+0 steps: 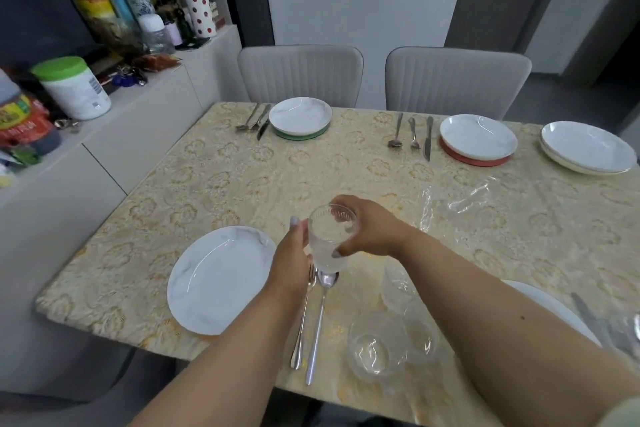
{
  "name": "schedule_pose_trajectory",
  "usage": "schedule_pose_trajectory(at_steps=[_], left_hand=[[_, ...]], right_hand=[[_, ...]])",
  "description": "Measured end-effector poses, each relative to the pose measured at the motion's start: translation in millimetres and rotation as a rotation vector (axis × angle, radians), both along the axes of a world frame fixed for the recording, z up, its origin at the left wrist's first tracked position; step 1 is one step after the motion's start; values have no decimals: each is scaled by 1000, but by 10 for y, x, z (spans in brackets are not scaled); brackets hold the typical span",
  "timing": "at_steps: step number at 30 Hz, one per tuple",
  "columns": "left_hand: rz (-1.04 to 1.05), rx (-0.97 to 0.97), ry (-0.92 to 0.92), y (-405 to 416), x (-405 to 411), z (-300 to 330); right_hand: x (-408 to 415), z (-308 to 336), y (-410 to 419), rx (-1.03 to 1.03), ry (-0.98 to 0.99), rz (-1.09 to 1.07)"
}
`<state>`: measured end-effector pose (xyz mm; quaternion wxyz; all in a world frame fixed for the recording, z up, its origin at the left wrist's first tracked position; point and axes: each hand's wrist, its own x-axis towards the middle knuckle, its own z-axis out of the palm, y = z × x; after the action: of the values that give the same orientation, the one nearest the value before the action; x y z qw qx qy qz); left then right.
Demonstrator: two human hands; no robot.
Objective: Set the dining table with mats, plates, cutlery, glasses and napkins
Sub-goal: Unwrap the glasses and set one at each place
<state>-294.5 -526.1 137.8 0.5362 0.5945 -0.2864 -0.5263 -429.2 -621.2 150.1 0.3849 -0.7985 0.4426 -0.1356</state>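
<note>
I count plates (221,279): 6 | mats (300,135): 2 | chairs (299,74): 2 | glasses (330,236): cannot tell

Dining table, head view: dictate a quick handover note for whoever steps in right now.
Right hand grips a ribbed glass above the near spoon; left hand steadies it. More glasses wait near the table edge.
Done: far plates on a green mat and a red mat with cutlery; near plate has cutlery.
Left: place glasses, spare plates, napkins; none visible.

A home dining room: clothed table (277,177), padded chairs (300,74), sideboard (145,104) crowded with bottles (198,0).
</note>
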Motion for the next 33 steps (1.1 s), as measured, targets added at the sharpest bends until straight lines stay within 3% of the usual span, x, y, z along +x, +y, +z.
schedule_pose_trajectory(at_steps=[12, 33], left_hand=[[54, 76, 186, -572, 870, -164], [-5, 85, 330, -752, 1136, -504]], right_hand=[[952, -251, -320, 31, -94, -178], [1237, -616, -351, 0, -18, -325]])
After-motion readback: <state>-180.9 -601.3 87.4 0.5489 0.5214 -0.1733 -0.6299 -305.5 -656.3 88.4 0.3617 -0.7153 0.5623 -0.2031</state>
